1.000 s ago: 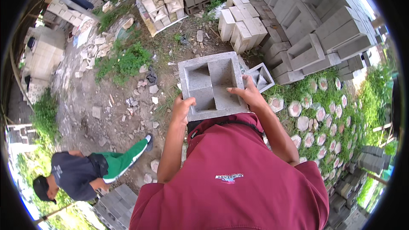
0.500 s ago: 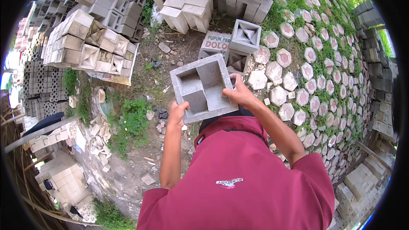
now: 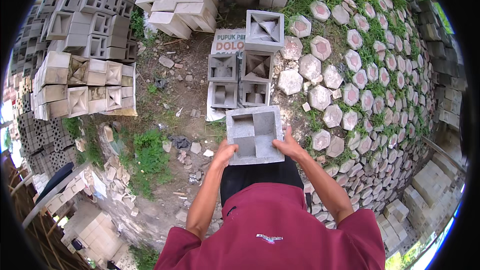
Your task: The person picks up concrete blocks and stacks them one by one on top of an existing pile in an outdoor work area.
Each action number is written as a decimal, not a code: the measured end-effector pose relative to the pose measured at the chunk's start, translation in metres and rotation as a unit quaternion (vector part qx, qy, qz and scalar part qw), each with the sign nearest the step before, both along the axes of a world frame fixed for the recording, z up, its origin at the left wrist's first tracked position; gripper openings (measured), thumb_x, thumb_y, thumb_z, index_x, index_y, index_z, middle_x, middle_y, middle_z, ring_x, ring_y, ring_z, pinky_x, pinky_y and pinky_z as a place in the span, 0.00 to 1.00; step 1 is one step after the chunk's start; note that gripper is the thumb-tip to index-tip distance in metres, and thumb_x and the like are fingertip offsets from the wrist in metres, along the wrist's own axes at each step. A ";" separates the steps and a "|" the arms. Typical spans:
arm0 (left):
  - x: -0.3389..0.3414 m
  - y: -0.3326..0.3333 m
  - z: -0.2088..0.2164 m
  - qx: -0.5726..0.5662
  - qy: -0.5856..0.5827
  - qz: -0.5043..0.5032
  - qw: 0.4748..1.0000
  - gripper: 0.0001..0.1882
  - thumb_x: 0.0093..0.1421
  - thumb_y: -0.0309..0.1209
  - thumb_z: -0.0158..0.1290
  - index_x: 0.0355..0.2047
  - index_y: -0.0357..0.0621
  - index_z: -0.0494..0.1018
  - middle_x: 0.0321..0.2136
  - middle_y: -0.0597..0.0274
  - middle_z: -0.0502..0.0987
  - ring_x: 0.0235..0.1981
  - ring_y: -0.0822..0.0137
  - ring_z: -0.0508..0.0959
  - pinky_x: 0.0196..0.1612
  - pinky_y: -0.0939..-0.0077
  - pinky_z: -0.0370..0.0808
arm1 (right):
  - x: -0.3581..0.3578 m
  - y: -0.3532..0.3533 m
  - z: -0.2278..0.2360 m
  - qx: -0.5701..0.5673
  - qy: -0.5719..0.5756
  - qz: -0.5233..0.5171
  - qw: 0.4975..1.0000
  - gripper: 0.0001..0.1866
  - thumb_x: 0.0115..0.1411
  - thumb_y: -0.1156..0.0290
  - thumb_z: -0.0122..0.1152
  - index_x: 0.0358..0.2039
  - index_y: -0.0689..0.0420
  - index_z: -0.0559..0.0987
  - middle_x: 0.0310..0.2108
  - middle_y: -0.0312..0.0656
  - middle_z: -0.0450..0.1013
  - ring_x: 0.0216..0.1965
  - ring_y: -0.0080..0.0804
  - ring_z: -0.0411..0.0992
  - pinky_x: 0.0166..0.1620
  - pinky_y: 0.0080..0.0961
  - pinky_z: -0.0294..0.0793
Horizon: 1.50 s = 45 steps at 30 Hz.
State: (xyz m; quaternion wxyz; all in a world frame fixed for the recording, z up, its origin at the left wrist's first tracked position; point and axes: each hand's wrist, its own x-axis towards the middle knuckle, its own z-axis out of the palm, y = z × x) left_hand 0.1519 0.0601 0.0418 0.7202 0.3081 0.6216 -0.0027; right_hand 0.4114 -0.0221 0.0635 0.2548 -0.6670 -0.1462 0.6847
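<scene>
A square grey concrete vent block (image 3: 267,120), with hollow quarters facing up, is held in front of my body above my dark trousers. My left hand (image 3: 225,154) grips its left side, thumb over the near left edge. On the opposite side my right hand (image 3: 291,146) clasps the edge, thumb on top. Just beyond the held block, several similar blocks (image 3: 223,68) lie in two columns on a printed white sack (image 3: 227,44). One lighter grey block (image 3: 265,29) sits higher, at the far end of the right column.
Hexagonal pavers (image 3: 320,97) spread over the grass to the right. Pale blocks (image 3: 182,2) are piled at the back, and a weathered block stack (image 3: 82,85) stands at the left. Rubble and a green weed patch (image 3: 151,160) lie on the left ground.
The held block has come closer to my body and turned from tilted to nearly square. My view has shifted, and more of the blocks on the sack show. Both hands keep their grip.
</scene>
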 end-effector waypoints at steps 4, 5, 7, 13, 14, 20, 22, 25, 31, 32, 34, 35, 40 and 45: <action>0.018 -0.015 -0.041 0.026 -0.026 -0.014 0.999 0.22 0.45 0.19 0.46 0.43 0.28 0.72 0.36 0.56 0.76 0.38 0.64 0.75 0.40 0.72 0.72 | 0.012 -0.034 -0.070 0.019 0.014 0.003 1.000 0.40 0.54 0.70 0.57 0.60 0.67 0.44 0.46 0.54 0.66 0.42 0.35 0.70 0.47 0.32 0.72; 0.016 -0.020 -0.061 0.062 -0.030 -0.021 0.997 0.23 0.45 0.19 0.46 0.45 0.29 0.71 0.37 0.55 0.76 0.39 0.64 0.75 0.40 0.72 0.72 | 0.013 -0.037 -0.087 0.027 0.026 0.004 0.999 0.41 0.54 0.70 0.57 0.60 0.67 0.44 0.47 0.53 0.66 0.43 0.35 0.70 0.48 0.32 0.72; 0.017 -0.021 -0.095 0.059 -0.026 -0.047 0.997 0.25 0.44 0.19 0.46 0.47 0.30 0.70 0.39 0.55 0.76 0.41 0.63 0.75 0.42 0.72 0.72 | 0.013 -0.038 -0.120 0.010 0.025 0.016 1.000 0.43 0.54 0.70 0.57 0.62 0.68 0.43 0.48 0.53 0.66 0.45 0.36 0.70 0.49 0.31 0.71; 0.017 -0.008 -0.209 -0.010 0.022 -0.021 0.999 0.29 0.45 0.18 0.46 0.52 0.31 0.67 0.41 0.53 0.76 0.42 0.62 0.75 0.46 0.70 0.71 | 0.011 -0.021 -0.230 -0.025 -0.009 0.079 0.997 0.46 0.49 0.71 0.60 0.63 0.72 0.46 0.53 0.58 0.64 0.53 0.41 0.66 0.55 0.31 0.67; 0.018 -0.001 -0.228 0.034 0.019 -0.027 0.999 0.30 0.45 0.18 0.46 0.53 0.31 0.66 0.41 0.52 0.76 0.42 0.61 0.75 0.47 0.69 0.71 | 0.012 -0.015 -0.251 -0.015 -0.012 0.073 0.997 0.44 0.49 0.68 0.60 0.61 0.70 0.48 0.50 0.58 0.67 0.50 0.41 0.69 0.53 0.32 0.69; 0.050 0.075 -0.320 0.116 -0.001 -0.066 0.991 0.32 0.45 0.19 0.47 0.56 0.33 0.63 0.43 0.52 0.75 0.43 0.62 0.74 0.47 0.71 0.69 | 0.031 0.040 -0.342 0.048 -0.144 0.095 0.984 0.37 0.50 0.67 0.61 0.57 0.69 0.58 0.50 0.61 0.70 0.52 0.48 0.70 0.54 0.37 0.68; 0.062 0.110 -0.332 0.145 -0.009 -0.096 0.985 0.32 0.46 0.20 0.47 0.56 0.33 0.63 0.42 0.54 0.75 0.42 0.63 0.73 0.47 0.72 0.69 | 0.036 0.061 -0.362 0.112 -0.134 0.038 0.984 0.37 0.50 0.68 0.61 0.58 0.68 0.58 0.48 0.61 0.71 0.52 0.50 0.71 0.54 0.37 0.68; 0.086 0.153 -0.352 0.211 0.000 -0.136 0.968 0.32 0.46 0.21 0.49 0.56 0.34 0.64 0.39 0.56 0.75 0.38 0.65 0.73 0.45 0.73 0.69 | 0.048 0.079 -0.419 0.223 -0.216 -0.022 0.950 0.39 0.51 0.67 0.61 0.59 0.68 0.56 0.46 0.62 0.72 0.50 0.53 0.72 0.53 0.38 0.69; 0.116 0.210 -0.381 0.221 -0.006 -0.114 0.968 0.33 0.43 0.20 0.49 0.55 0.35 0.65 0.40 0.56 0.74 0.41 0.62 0.71 0.48 0.72 0.68 | 0.066 0.152 -0.407 0.149 -0.336 0.032 0.929 0.40 0.50 0.66 0.61 0.60 0.69 0.55 0.40 0.65 0.73 0.44 0.60 0.73 0.49 0.40 0.71; 0.121 0.217 -0.383 0.204 -0.035 -0.101 0.973 0.33 0.42 0.19 0.48 0.54 0.35 0.65 0.41 0.56 0.74 0.44 0.62 0.70 0.50 0.71 0.66 | 0.072 0.158 -0.406 0.144 -0.339 0.032 0.929 0.40 0.50 0.66 0.61 0.60 0.69 0.55 0.40 0.65 0.73 0.44 0.60 0.73 0.49 0.40 0.71; 0.130 0.224 -0.386 0.198 -0.023 -0.104 0.974 0.33 0.42 0.19 0.48 0.54 0.34 0.65 0.42 0.56 0.74 0.44 0.62 0.70 0.50 0.71 0.66 | 0.080 0.167 -0.409 0.157 -0.338 0.032 0.927 0.39 0.50 0.67 0.62 0.59 0.70 0.57 0.37 0.64 0.74 0.41 0.59 0.74 0.47 0.41 0.72; 0.133 0.226 -0.387 0.196 -0.008 -0.105 0.975 0.33 0.42 0.19 0.49 0.54 0.34 0.65 0.42 0.56 0.74 0.45 0.62 0.70 0.51 0.71 0.65 | 0.082 0.170 -0.410 0.155 -0.338 0.032 0.928 0.39 0.50 0.67 0.62 0.59 0.70 0.57 0.37 0.64 0.74 0.41 0.59 0.74 0.47 0.41 0.72; 0.141 0.237 -0.389 0.216 -0.016 -0.105 0.971 0.32 0.42 0.20 0.49 0.53 0.33 0.65 0.42 0.55 0.73 0.44 0.61 0.70 0.51 0.71 0.65 | 0.092 0.185 -0.420 0.149 -0.360 0.029 0.921 0.34 0.49 0.67 0.62 0.54 0.70 0.63 0.37 0.63 0.74 0.41 0.57 0.74 0.46 0.40 0.72; 0.143 0.244 -0.388 0.165 -0.012 -0.113 0.980 0.32 0.42 0.20 0.50 0.53 0.31 0.65 0.44 0.51 0.73 0.47 0.60 0.70 0.52 0.69 0.65 | 0.091 0.190 -0.423 0.150 -0.350 0.011 0.925 0.29 0.49 0.67 0.61 0.51 0.67 0.67 0.40 0.63 0.74 0.43 0.59 0.73 0.48 0.41 0.72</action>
